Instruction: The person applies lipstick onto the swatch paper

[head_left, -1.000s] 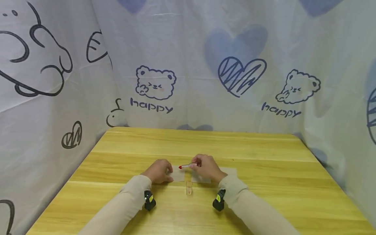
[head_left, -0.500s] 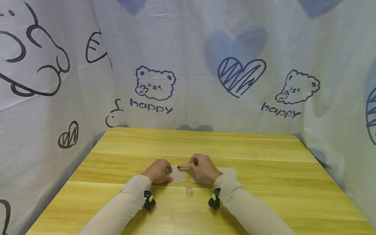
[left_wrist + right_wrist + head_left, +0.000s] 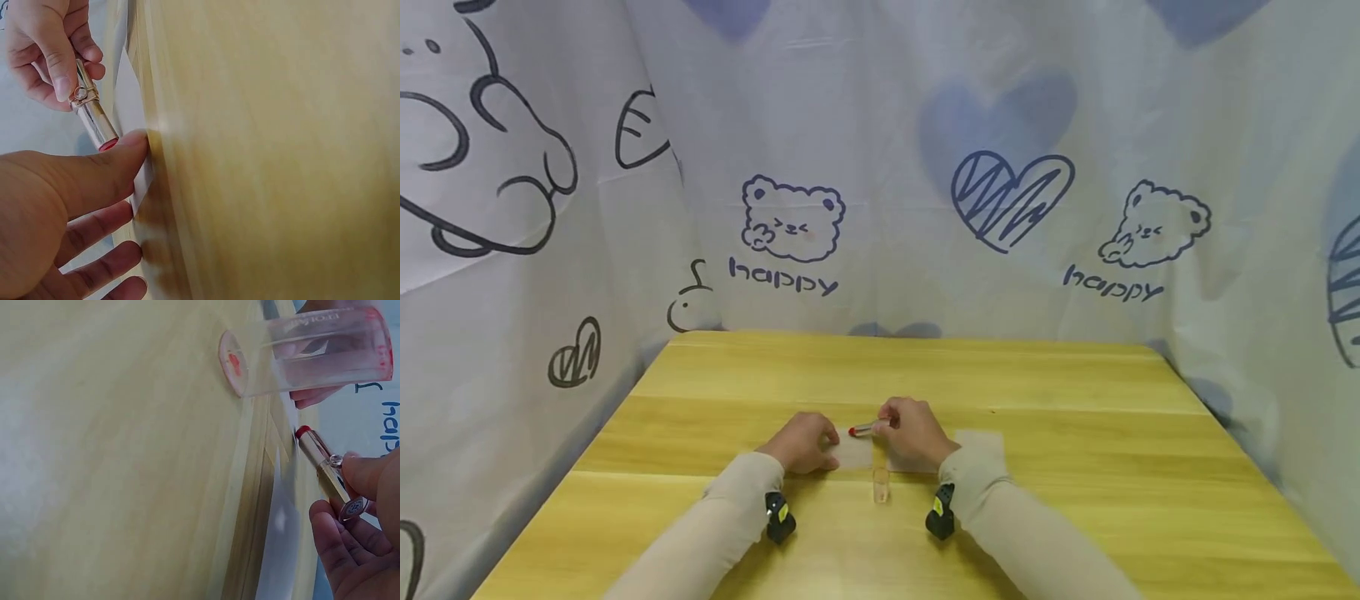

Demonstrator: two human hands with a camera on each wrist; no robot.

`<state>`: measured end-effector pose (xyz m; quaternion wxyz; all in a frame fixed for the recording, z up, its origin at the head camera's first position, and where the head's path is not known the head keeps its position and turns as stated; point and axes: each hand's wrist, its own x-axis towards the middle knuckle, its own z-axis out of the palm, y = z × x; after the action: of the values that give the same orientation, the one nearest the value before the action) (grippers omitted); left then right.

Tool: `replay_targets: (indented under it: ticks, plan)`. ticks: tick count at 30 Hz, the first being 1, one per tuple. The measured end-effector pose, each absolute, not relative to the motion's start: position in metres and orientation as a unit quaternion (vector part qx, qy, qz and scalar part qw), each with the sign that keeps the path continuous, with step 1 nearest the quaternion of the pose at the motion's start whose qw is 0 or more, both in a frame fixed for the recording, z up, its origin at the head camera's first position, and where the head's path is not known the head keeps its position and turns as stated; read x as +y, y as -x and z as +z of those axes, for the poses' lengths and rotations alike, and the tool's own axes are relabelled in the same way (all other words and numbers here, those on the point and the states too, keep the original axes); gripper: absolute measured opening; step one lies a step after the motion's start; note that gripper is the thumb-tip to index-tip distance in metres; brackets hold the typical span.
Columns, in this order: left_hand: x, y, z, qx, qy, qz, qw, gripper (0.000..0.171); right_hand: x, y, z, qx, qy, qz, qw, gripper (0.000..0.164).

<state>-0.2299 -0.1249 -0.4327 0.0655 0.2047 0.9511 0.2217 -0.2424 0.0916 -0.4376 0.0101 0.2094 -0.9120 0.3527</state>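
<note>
My right hand pinches a lipstick with a gold and silver case between thumb and fingers. Its red tip points left, close over a white sheet of paper. On that sheet's left part rests my left hand, thumb and fingers spread apart and relaxed. In the left wrist view the lipstick's red end overlaps the left thumb. A clear, pink-tinted lipstick cap stands on the table just in front of the papers, between the two wrists.
More white paper shows beside and under my right hand. All of this is on a yellow wooden table. A white curtain with drawn bears and hearts hangs behind it and along both sides.
My right hand has shifted a little to the left, carrying the lipstick tip further over the left sheet. The left hand and the cap stay put.
</note>
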Motion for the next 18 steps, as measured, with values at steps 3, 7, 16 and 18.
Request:
replay_targets:
  ticks: [3,7,16,18]
  plan:
    - [-0.1256,0.2288,-0.4352,0.951,-0.200,0.225,0.073,0.025,0.0912,0.2405,-0.4403,-0.912,-0.216,0.348,0.014,0.013]
    - [-0.1255,0.2287,-0.4343,0.950,-0.204,0.226,0.068,0.026,0.0914,0.2396,-0.4395,-0.912,-0.220,0.345,0.029,0.012]
    - [-0.1240,0.2279,-0.4321,0.952,-0.204,0.219,0.063,0.025,0.0906,0.2371,-0.4352,-0.917,-0.218,0.334,0.019,0.013]
    - [-0.1240,0.2276,-0.4323,0.952,-0.203,0.218,0.063,0.025,0.0905,0.2368,-0.4354,-0.918,-0.218,0.332,0.017,0.013]
